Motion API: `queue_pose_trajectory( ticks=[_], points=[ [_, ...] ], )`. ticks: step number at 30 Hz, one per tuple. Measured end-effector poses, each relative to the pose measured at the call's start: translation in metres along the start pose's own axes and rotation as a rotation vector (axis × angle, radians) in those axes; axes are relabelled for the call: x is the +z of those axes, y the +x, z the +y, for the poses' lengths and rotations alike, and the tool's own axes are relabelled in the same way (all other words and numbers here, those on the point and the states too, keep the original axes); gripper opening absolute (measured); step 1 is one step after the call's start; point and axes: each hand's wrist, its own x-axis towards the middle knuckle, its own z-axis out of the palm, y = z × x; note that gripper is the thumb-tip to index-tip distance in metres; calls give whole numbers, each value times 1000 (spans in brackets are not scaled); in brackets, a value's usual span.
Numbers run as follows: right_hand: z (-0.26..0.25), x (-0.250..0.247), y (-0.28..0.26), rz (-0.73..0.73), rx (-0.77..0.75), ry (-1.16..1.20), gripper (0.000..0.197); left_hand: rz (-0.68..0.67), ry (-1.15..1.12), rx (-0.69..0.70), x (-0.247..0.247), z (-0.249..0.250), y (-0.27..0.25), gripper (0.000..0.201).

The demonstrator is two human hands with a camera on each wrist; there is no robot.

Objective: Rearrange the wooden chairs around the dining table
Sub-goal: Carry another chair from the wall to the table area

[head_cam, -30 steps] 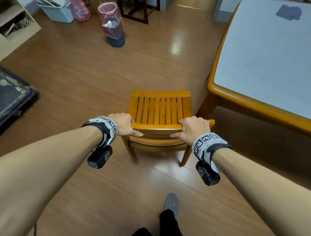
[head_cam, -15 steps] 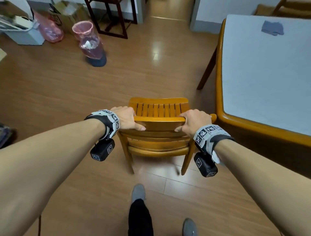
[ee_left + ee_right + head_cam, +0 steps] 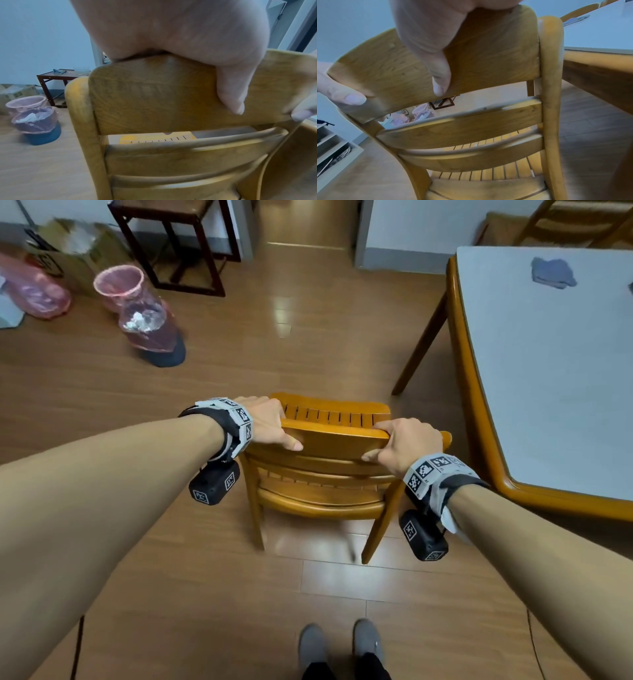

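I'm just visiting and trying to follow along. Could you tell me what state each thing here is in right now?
Wooden chair: upright, gripped by its top rail, beside the table's corner, not tucked in.
Left hand: grips the rail's left end.
Right hand: grips the rail's right end.
Dining table: a crumpled grey cloth lies on top.
Bin: upright, lined with a pink bag, holding some rubbish.

**Both Hands on the Chair Back**

Gripping the top rail of a wooden chair [image 3: 329, 460] at centre: left hand [image 3: 270, 422] at 9 o'clock of it, right hand [image 3: 407, 443] at 3. Dining table [image 3: 469, 392] at 2 o'clock, grey cloth [image 3: 552, 272] on top. Pink-lined bin [image 3: 150, 326] at 10 o'clock. Grey shoes [image 3: 339, 645] at 6.
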Motion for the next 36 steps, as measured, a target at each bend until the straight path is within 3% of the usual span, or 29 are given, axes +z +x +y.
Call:
queue_pose_trajectory(
  ticks=[2,6,10,12,14,20,23,30,36],
  points=[
    [-5,-16,22,49,16,14,41,26,-6,8,-25,-7,21,77],
    [-6,-41,59,92,52,31,42,40,8,37,-61,-9,53,71],
    [-11,-52,78,59,62,42,39,50,5,56,-75,-18,68,86],
    [-12,-53,74,23,86,41,38,26,-6,89,-74,-18,67,78],
    [-14,-48,68,35,90,38,38,17,10,115,-68,-19,62,69],
    [-22,-24,30,76,112,32,38,42,36,165,-36,-21,41,67],
    [-27,-9,7,69,109,47,27,38,82,186,-18,-25,26,62],
    [-37,13,-28,92,97,36,29,83,151,211,11,-27,1,79],
    [-32,31,-43,56,41,3,23,64,212,237,40,-23,-8,66]
  ],
)
